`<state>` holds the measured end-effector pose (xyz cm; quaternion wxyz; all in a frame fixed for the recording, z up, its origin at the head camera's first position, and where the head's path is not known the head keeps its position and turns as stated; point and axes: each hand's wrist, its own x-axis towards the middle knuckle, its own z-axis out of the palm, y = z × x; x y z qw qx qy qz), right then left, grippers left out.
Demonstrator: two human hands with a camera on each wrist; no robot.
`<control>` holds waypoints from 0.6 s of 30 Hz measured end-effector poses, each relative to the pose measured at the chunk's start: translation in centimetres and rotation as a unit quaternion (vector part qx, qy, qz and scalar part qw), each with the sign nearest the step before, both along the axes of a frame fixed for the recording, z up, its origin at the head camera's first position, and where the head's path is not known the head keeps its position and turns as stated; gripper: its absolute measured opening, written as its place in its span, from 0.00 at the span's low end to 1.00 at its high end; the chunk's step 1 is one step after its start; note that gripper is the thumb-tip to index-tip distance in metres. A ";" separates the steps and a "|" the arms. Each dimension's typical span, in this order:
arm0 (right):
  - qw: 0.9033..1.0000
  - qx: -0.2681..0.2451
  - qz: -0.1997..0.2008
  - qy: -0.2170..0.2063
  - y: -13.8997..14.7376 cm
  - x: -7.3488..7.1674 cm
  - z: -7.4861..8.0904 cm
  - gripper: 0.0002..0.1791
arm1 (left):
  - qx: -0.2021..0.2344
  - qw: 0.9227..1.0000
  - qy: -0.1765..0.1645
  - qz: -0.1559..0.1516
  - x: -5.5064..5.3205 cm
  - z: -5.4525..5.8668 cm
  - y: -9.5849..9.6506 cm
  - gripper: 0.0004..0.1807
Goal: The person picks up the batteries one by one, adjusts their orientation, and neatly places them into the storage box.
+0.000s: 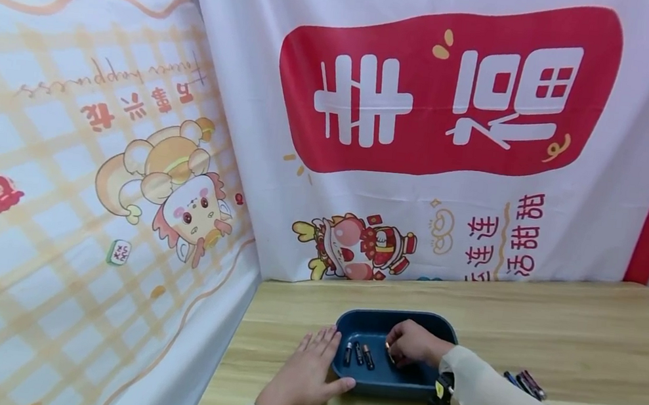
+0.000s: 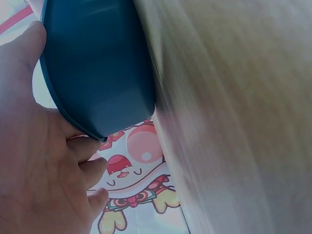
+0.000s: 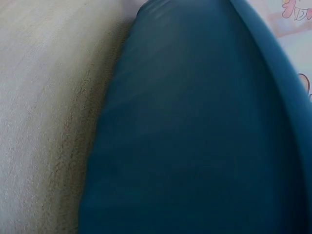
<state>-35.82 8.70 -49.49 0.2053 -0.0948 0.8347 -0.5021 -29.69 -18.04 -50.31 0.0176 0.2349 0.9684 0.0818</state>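
A dark blue plastic basin (image 1: pixel 394 390) stands on the table. My left hand (image 1: pixel 306 373) rests at its left end, thumb and fingers spread along the rim; the left wrist view shows the thumb (image 2: pixel 35 39) against the basin's edge. Reaching inside from the right, my right hand (image 1: pixel 413 344) pinches a small battery (image 1: pixel 389 352), mostly hidden by the fingers, low over the basin floor. Left of it lie several black batteries (image 1: pixel 367 357) side by side. In the right wrist view the basin's outer wall (image 3: pixel 190 126) fills most of the picture and hides the hand.
Right of the basin, beyond my right forearm, a few small dark cylinders (image 1: pixel 526 383) lie together on the wooden table (image 1: pixel 595 336). Printed cloth sheets (image 1: pixel 429 227) hang at the back and left of the table. A black device (image 1: pixel 440 399) is strapped on my right wrist.
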 end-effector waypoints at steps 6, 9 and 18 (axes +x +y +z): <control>1.000 0.008 0.009 -0.002 -0.2 -0.3 0.2 0.07 | -0.004 1.000 0.006 -0.005 0.1 -0.2 -0.1 0.53; 1.000 0.012 0.008 -0.004 -0.4 -0.5 0.3 0.07 | -0.008 1.000 0.008 -0.008 0.0 -0.2 -0.1 0.53; 0.999 0.037 0.005 -0.010 -1.5 -1.2 0.4 0.07 | -0.022 0.999 0.026 -0.018 0.1 0.4 -0.3 0.52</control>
